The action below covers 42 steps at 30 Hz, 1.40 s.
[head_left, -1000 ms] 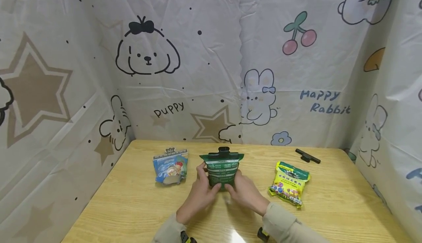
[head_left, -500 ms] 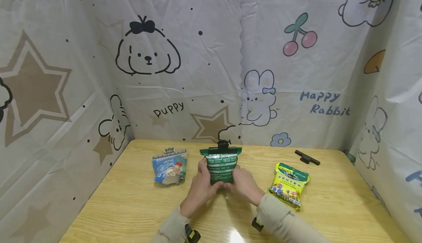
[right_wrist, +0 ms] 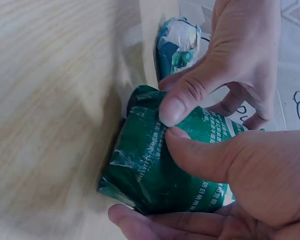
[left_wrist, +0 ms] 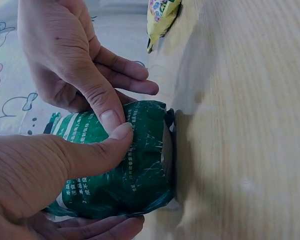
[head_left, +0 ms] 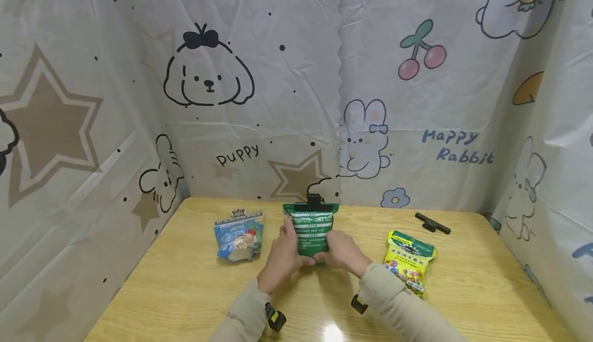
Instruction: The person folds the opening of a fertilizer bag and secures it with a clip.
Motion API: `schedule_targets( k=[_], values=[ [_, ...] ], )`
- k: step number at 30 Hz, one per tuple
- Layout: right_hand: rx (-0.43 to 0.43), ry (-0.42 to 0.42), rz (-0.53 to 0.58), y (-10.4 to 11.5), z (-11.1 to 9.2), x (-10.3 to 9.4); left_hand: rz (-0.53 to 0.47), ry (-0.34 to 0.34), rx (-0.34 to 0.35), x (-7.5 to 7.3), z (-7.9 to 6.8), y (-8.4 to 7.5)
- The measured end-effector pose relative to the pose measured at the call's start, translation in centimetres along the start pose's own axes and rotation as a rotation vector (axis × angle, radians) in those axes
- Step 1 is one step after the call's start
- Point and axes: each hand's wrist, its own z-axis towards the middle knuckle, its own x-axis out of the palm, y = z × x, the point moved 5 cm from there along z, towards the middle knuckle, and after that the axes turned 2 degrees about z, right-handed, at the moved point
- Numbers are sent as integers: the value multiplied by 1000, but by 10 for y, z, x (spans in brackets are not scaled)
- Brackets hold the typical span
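Note:
A green plastic bag (head_left: 315,234) with white stripes and print stands upright at the middle of the table. A black sealing clip (head_left: 314,205) spans its top edge. My left hand (head_left: 283,253) grips the bag's left side and my right hand (head_left: 344,252) grips its right side. In the left wrist view, both thumbs press on the printed front of the green bag (left_wrist: 145,165), their tips touching or nearly so. Several fingers reach around its sides. The right wrist view shows the bag's crinkled bottom end (right_wrist: 127,165) close to the tabletop; whether it touches is unclear.
A blue bag (head_left: 240,239) with a clip on top lies to the left. On the right lies a yellow and green bag (head_left: 410,262), partly behind the right forearm. A loose black clip (head_left: 433,223) lies behind it. Printed cloth (head_left: 259,125) hangs behind and beside the table.
The green bag has shifted slightly away from me, its clipped top higher in view. Both hands have moved with it, keeping their hold. The other bags have stayed put.

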Motion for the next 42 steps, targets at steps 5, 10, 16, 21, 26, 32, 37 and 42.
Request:
schedule_targets(
  k=[5, 10, 16, 21, 26, 32, 37, 42],
  values=[
    [25, 42, -13, -1, 7, -1, 20, 15, -18, -1, 4, -1],
    [60, 98, -35, 0, 10, -3, 43, 32, -26, -2, 8, -1],
    [92, 164, -44, 2, 12, 0, 33, 60, -71, -2, 9, 3],
    [95, 193, -46, 3, 18, 0, 21, 66, -100, -5, 10, 6],
    [122, 219, -51, 3, 22, -2, -27, 112, -133, -5, 11, 7],
    [115, 249, -83, 5, 27, -5, -69, 157, -146, -4, 13, 10],
    [148, 298, -106, 4, 31, -7, -78, 216, -210, -2, 20, 13],
    [187, 360, -83, 5, 36, -7, -89, 285, -347, -1, 26, 20]
  ],
)
